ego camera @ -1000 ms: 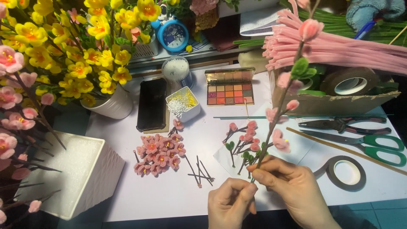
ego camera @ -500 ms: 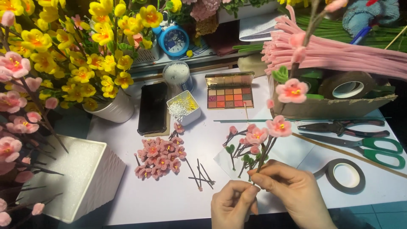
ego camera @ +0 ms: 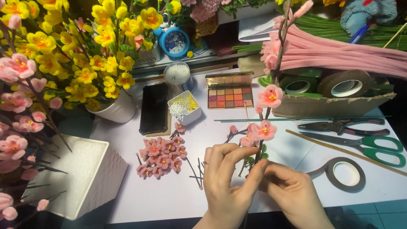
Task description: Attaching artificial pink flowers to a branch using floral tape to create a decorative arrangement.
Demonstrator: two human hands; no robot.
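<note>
Two hands meet at the near edge of the white table [ego camera: 178, 199], both pinched on one dark flower stem [ego camera: 258, 148] that rises far-right. Left hand [ego camera: 227, 182] has thumb and fingers closed on the stem's lower end; right hand [ego camera: 292, 195] grips just beside it, touching. Compared with a second ago, open pink blossoms [ego camera: 263, 129] now face the camera where only buds showed. Loose pink flowers [ego camera: 161, 154] lie left of the hands, the tape roll [ego camera: 345, 174] right, green-handled scissors [ego camera: 373, 148] beyond it.

Left hand [ego camera: 229, 186], right hand [ego camera: 292, 195] pinch pink blossom branch [ego camera: 263, 127]; brown tape roll [ego camera: 345, 174] beside.
</note>
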